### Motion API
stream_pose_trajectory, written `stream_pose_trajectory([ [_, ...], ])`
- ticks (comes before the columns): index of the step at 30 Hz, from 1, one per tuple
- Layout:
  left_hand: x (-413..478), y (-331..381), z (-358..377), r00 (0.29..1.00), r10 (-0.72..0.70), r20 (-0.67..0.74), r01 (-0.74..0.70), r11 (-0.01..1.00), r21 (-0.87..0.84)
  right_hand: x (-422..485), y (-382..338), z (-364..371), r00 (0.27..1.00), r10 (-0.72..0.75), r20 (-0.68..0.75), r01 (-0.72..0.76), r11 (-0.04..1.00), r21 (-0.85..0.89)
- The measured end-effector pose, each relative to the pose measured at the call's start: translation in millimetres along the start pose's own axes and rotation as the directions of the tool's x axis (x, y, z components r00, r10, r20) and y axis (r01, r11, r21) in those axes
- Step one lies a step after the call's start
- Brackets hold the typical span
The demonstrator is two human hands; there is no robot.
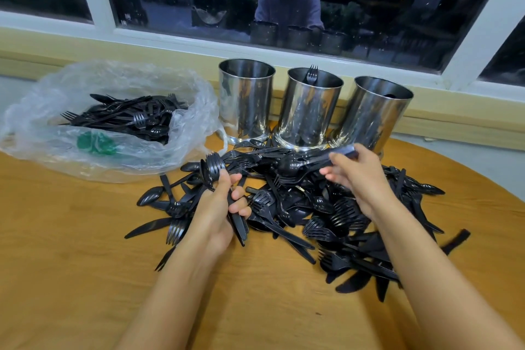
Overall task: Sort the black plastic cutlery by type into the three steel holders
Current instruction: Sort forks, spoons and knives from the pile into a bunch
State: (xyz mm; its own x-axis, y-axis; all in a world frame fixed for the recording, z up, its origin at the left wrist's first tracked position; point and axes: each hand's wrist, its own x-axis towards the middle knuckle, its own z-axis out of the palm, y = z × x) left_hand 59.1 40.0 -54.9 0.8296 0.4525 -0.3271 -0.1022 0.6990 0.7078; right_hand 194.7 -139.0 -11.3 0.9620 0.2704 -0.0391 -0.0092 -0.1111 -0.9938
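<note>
Heap of cutlery: left hand at 9 o'clock grips forks; right hand at 1 o'clock grips spoons.

left hand grips forks, right hand spoons

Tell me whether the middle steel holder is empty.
Not empty: a fork stands in the middle steel holder, tines poking above its rim.

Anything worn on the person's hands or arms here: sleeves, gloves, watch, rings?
Nothing visible. The left hand and right hand are ungloved, with no rings showing, and both forearms are bare to the frame edge: no sleeves, watch or bands.
</note>
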Motion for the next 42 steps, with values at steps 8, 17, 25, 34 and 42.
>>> stream_pose_trajectory([
  [8, -1.4, -6.7, 2.8, 1.0, -0.01, 0.007, 0.01, 0.999, 0.039, -31.1, 52.0, -20.6, 0.987, -0.147, -0.059, 0.105, 0.886, -0.451],
  [17, 1.8, -11.5, 1.1, 1.0, -0.023, 0.02, 0.021, 0.998, 0.058, -35.6, 60.4, -24.1, 0.889, -0.446, 0.103, 0.299, 0.396, -0.868],
  [25, -6.9, -10.7, 8.1, 0.994, -0.027, 0.105, 0.018, 0.996, 0.086, -54.1, 42.7, -7.2, 0.845, -0.535, 0.0, 0.409, 0.647, -0.644],
  [34, -12.8, -10.8, 12.3, 0.994, -0.011, 0.109, 0.003, 0.998, 0.07, -95.4, 51.9, 65.7, 0.621, -0.726, 0.295, 0.719, 0.379, -0.582],
  [42, 0.6, -3.8, 2.6, 0.994, -0.003, 0.106, 0.021, 0.986, -0.168, -76.2, 48.6, 33.7, 0.677, -0.623, 0.392, 0.709, 0.408, -0.576],
])
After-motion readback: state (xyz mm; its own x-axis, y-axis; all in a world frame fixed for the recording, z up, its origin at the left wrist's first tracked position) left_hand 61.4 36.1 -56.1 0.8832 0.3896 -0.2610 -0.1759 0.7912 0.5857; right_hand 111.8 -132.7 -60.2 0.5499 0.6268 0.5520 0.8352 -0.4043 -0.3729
